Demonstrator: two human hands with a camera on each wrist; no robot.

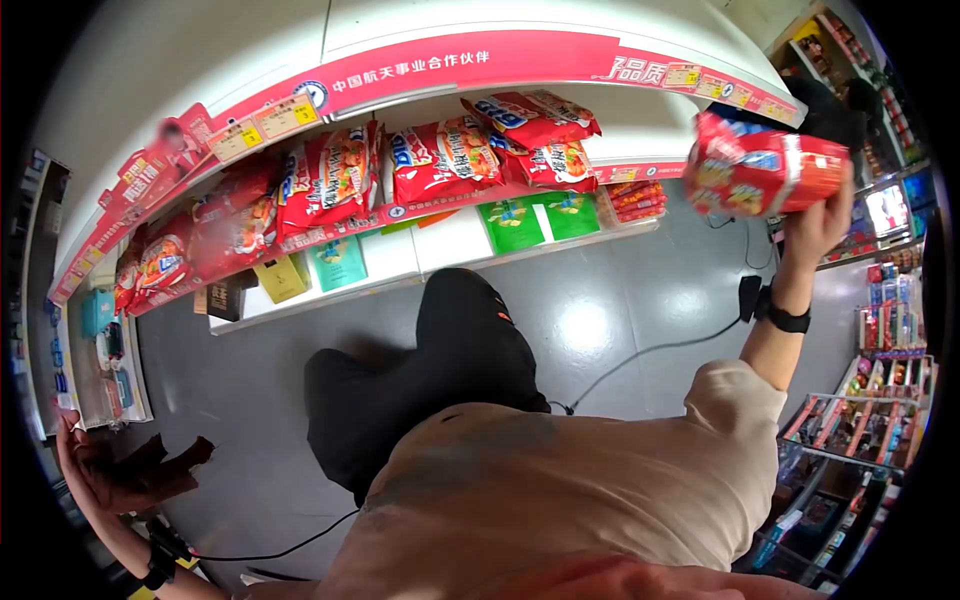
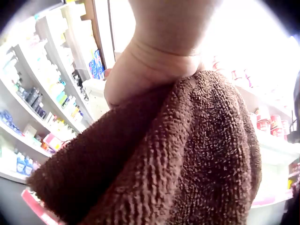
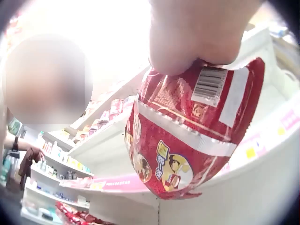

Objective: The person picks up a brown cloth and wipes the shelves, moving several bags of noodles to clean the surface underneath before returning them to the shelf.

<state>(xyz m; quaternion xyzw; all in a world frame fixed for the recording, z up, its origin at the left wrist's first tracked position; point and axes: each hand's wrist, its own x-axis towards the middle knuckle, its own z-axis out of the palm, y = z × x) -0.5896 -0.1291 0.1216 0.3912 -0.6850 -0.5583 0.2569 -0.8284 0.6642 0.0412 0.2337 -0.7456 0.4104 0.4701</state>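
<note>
A red snack-style packet (image 1: 770, 170) is gripped by my right hand (image 1: 825, 225), raised beyond the right end of the shelf. Its back, with a barcode and a pale seam, faces the right wrist view, where the packet (image 3: 187, 136) hangs below the hand (image 3: 197, 42). My left hand (image 1: 75, 445) is far out at the left, holding a brown cloth (image 1: 140, 475). In the left wrist view the ribbed towel-like cloth (image 2: 187, 154) drapes from the hand (image 2: 145, 70), whose fingertips are mostly hidden.
Red packets (image 1: 440, 160) stand and lie along the curved shelf (image 1: 400, 75) in front. Below are green and yellow packs on a lower shelf. A black cable (image 1: 650, 350) crosses the floor. Racks of small goods (image 1: 890, 330) stand at the right, more shelves at the left.
</note>
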